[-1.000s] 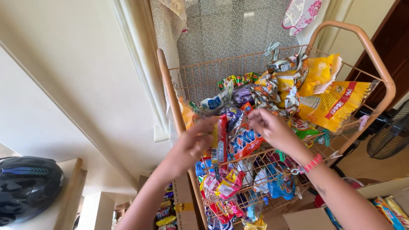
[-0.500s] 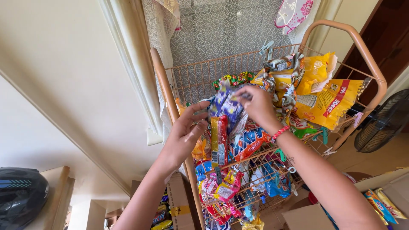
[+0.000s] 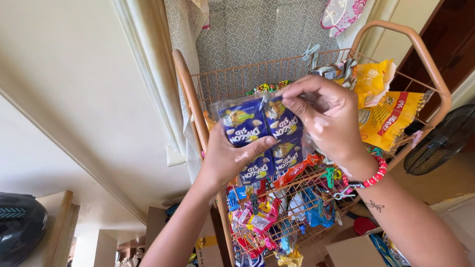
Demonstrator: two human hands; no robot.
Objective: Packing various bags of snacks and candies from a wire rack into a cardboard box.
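At frame centre, a strip of blue snack packets [image 3: 262,138] is grasped by both the left hand [image 3: 228,159] and right hand [image 3: 326,118] before the wire rack [image 3: 237,79].

blue snack packets [image 3: 262,133] mid-frame, yellow bags [image 3: 391,116] right on rack [image 3: 190,94]

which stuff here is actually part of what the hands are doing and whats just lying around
In hand:
- blue snack packets, held by left hand and right hand
- wire display rack behind them

Just lying about:
- yellow chip bags
- black helmet
- fan
- cardboard box
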